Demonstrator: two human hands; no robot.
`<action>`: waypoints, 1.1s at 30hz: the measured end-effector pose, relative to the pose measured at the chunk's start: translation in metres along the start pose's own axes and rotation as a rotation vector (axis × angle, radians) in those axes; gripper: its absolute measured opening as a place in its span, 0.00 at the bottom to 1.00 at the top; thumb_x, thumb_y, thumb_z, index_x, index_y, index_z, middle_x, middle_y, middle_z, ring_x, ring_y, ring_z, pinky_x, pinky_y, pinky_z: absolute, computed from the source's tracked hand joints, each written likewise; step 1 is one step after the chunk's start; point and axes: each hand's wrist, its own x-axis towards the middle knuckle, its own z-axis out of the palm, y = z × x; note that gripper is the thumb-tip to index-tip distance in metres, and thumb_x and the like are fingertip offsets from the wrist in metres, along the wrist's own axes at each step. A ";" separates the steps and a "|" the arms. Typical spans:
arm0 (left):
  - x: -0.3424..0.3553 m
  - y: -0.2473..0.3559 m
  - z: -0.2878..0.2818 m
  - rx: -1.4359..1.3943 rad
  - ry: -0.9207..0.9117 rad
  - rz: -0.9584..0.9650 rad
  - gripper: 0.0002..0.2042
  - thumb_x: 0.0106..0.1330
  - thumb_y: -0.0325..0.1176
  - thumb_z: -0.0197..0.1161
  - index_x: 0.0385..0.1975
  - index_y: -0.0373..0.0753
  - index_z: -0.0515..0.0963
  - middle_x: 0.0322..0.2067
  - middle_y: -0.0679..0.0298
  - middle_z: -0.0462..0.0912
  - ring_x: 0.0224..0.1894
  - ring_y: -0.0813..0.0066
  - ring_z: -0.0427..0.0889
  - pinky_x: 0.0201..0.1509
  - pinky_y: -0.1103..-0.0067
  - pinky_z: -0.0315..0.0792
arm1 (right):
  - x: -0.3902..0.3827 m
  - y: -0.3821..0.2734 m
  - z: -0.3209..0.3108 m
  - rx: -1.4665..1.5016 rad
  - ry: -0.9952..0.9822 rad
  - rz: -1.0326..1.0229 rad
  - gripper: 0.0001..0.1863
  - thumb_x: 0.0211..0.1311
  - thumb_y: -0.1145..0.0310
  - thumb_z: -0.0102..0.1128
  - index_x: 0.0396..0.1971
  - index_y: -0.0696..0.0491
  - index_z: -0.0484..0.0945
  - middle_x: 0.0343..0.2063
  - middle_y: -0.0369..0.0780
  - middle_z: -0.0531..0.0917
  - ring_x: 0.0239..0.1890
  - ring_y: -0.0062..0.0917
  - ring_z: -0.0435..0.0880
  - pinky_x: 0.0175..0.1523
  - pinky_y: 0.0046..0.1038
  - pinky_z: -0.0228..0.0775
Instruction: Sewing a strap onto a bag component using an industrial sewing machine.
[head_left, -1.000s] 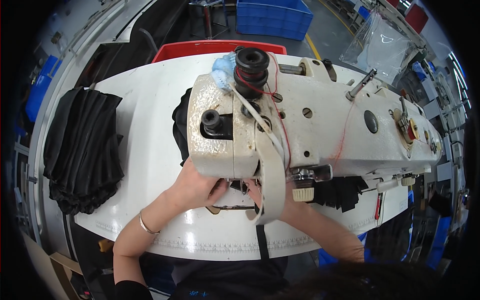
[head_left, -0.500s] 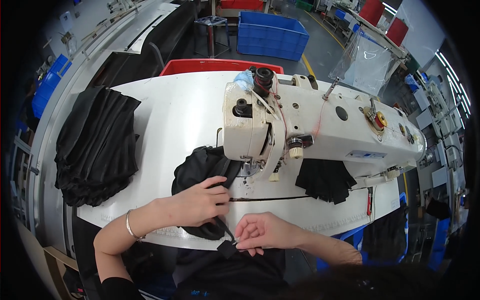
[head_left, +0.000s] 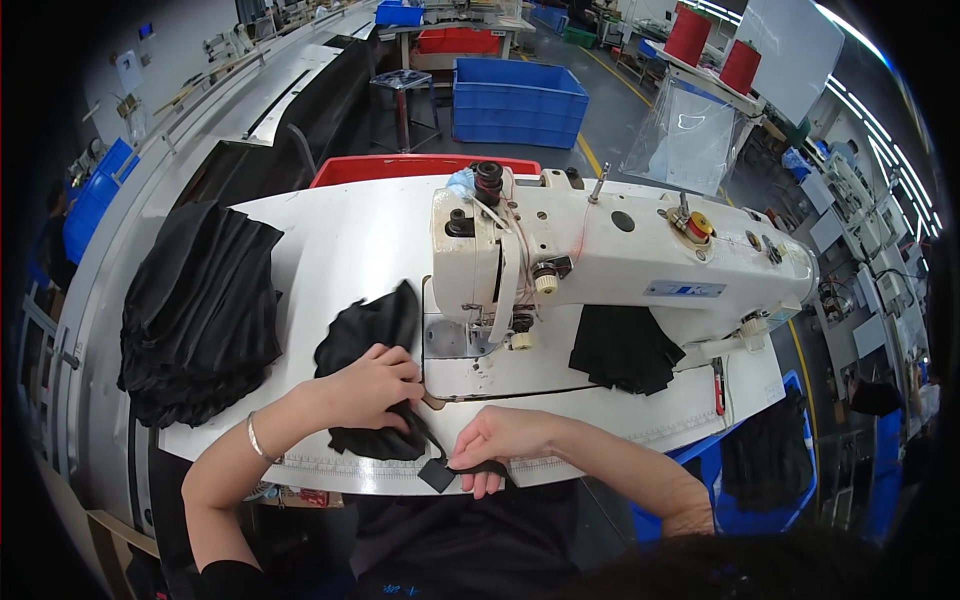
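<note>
My left hand [head_left: 372, 388] is closed on the lower right part of a bunched black fabric piece [head_left: 365, 335], left of the needle plate [head_left: 450, 338]. From under its fingers a narrow black strap runs to my right hand [head_left: 497, 440], which pinches it at the table's front edge. A small square black tab [head_left: 437, 475] hangs beside the right fingertips, and a loose strap end [head_left: 490, 468] curves out past them. The white sewing machine [head_left: 640, 255] stands just beyond my hands. The fabric lies apart from its needle area.
At the left is a tall stack of black fabric pieces [head_left: 205, 310]. Another black bundle [head_left: 622, 350] lies under the machine arm, with red-handled snips [head_left: 718, 385] to its right. A red bin [head_left: 420, 168] sits behind the white table [head_left: 300, 250]; a blue crate [head_left: 520, 105] stands farther back.
The black fabric has come away from the needle area toward the left, baring the needle plate. Both hands still hold the fabric and its strap. The whole view has shifted somewhat.
</note>
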 end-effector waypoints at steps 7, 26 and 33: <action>-0.008 -0.001 -0.021 0.535 0.424 -0.115 0.11 0.45 0.30 0.64 0.28 0.38 0.72 0.26 0.64 0.72 0.32 0.68 0.72 0.43 0.74 0.65 | 0.025 -0.013 0.006 0.086 0.296 -0.211 0.13 0.67 0.66 0.47 0.35 0.64 0.69 0.26 0.49 0.81 0.27 0.32 0.84 0.32 0.27 0.79; 0.028 0.014 0.014 -0.768 0.440 -0.332 0.22 0.57 0.28 0.65 0.50 0.33 0.66 0.31 0.62 0.76 0.31 0.77 0.74 0.40 0.80 0.70 | 0.036 0.014 0.002 0.138 0.591 -0.681 0.07 0.66 0.74 0.47 0.42 0.59 0.67 0.28 0.38 0.78 0.27 0.18 0.78 0.28 0.19 0.71; 0.028 0.005 0.009 -0.855 0.427 -0.440 0.09 0.60 0.27 0.63 0.36 0.31 0.72 0.26 0.64 0.79 0.30 0.84 0.74 0.36 0.82 0.70 | 0.000 0.013 0.001 0.144 0.336 -0.592 0.09 0.67 0.74 0.44 0.45 0.57 0.68 0.31 0.41 0.80 0.29 0.20 0.80 0.33 0.22 0.73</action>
